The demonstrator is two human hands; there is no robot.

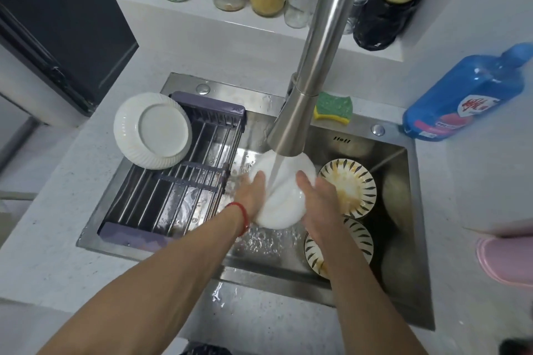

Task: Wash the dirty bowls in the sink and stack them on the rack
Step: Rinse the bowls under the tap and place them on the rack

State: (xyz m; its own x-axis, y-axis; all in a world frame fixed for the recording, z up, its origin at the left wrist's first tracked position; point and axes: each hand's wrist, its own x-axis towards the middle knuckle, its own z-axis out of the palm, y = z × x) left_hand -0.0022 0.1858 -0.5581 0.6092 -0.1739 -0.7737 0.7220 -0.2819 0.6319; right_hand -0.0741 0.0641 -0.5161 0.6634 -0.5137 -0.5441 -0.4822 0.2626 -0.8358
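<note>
My left hand [252, 192] and right hand [314, 199] clasp the white bowl [284, 199] from either side, fingers stretched forward along it, forearms converging. I hold it under the faucet [305, 89], water running; the rack [176, 176] sits left of the faucet, two striped bowls [353, 184] right.

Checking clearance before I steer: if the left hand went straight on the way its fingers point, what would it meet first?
The left hand points up and away along the white bowl it holds. Straight on, it would probably meet the water stream, then the faucet; depth is unclear.
</note>
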